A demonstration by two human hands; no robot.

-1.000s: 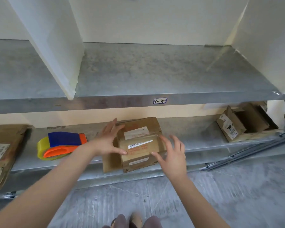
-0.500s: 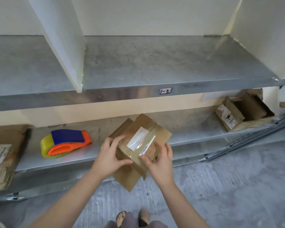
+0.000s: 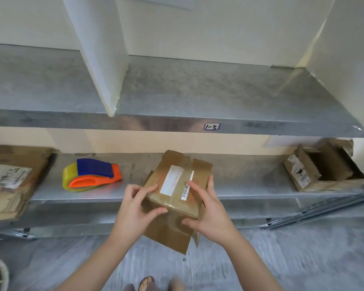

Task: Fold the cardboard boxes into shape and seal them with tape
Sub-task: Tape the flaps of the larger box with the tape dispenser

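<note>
Tilted box (image 3: pixel 177 192), taped face up, gripped from both sides by left hand (image 3: pixel 135 208) and right hand (image 3: pixel 208 213) just before the shelf (image 3: pixel 250 185); unsealed flaps hang below, tape gun (image 3: pixel 90 175) lying nearer the left hand.

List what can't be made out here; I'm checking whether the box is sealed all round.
Head view only:
- box underside: turned away; tape there unseen.
- label print: too small, blurred.
- box sides under the left hand and right hand: covered.
- cardboard stack: cut off by the left edge.
- open box inside: in shadow.
</note>
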